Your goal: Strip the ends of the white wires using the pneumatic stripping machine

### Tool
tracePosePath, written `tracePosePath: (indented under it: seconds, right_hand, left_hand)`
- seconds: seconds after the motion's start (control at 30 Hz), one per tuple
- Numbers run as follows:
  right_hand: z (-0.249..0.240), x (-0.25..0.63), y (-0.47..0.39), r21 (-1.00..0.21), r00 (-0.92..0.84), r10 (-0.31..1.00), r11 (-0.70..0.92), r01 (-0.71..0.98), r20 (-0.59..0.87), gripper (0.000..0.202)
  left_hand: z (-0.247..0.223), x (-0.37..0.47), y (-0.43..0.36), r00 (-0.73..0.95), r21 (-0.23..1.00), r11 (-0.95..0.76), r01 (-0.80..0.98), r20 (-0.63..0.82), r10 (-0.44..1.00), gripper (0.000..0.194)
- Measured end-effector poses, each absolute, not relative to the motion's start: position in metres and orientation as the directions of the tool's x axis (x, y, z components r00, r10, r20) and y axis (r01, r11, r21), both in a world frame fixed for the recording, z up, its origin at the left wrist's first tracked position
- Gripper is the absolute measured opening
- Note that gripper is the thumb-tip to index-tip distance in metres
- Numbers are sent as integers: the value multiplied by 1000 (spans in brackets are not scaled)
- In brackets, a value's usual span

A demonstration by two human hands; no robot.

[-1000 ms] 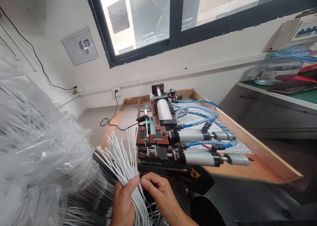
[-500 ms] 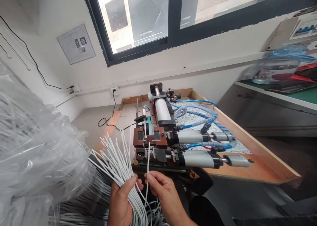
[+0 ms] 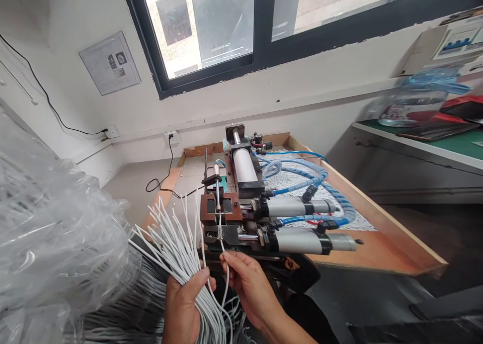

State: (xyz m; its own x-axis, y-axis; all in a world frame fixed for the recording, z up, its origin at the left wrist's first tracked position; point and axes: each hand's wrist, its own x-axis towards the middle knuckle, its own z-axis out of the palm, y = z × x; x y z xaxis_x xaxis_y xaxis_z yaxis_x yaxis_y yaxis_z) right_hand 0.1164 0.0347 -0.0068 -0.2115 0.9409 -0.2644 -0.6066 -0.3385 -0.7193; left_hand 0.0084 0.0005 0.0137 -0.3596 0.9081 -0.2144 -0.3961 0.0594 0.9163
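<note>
Left hand (image 3: 184,304) gripping a fanned bundle of white wires (image 3: 177,238) off the table's near left corner; right hand (image 3: 247,283) pinching one wire (image 3: 222,246), its tip at the machine (image 3: 241,208) on the table (image 3: 377,248)

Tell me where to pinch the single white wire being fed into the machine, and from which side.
Pinch the single white wire just below its free tip, where the right hand has it now, coming from the right. It is thin and limp, so a grip close to the end probably keeps the tip straight toward the machine's front slot. The left hand and its fanned wire bundle crowd the left side.
</note>
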Motion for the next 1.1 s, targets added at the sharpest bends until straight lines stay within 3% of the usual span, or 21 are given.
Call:
tracePosePath:
  seconds: [0.17,0.37,0.53,0.8,1.0,1.1]
  right_hand:
    - [1,113,32,-751,-311,924,-366,-550,-223,27]
    - [-2,112,27,-809,-263,945,-306,-502,-195,29]
    - [-9,114,24,-782,-186,954,-300,-547,-235,29]
    - [-6,114,32,-718,-216,920,-391,-576,-327,29]
    - [-4,110,35,-634,-460,842,-523,-570,-281,30]
    - [-3,107,31,-692,-484,848,-482,-538,-215,28]
  left_hand:
    - [9,16,-5,-358,901,106,-420,-272,893,14]
    - [3,20,-12,-348,888,122,-443,-296,890,12]
    - [3,15,-11,-419,893,134,-430,-329,846,14]
    - [0,13,-12,-460,898,110,-425,-319,828,18]
    - [0,14,-12,-394,900,109,-423,-291,872,16]
    - [2,15,-14,-341,891,86,-446,-258,904,14]
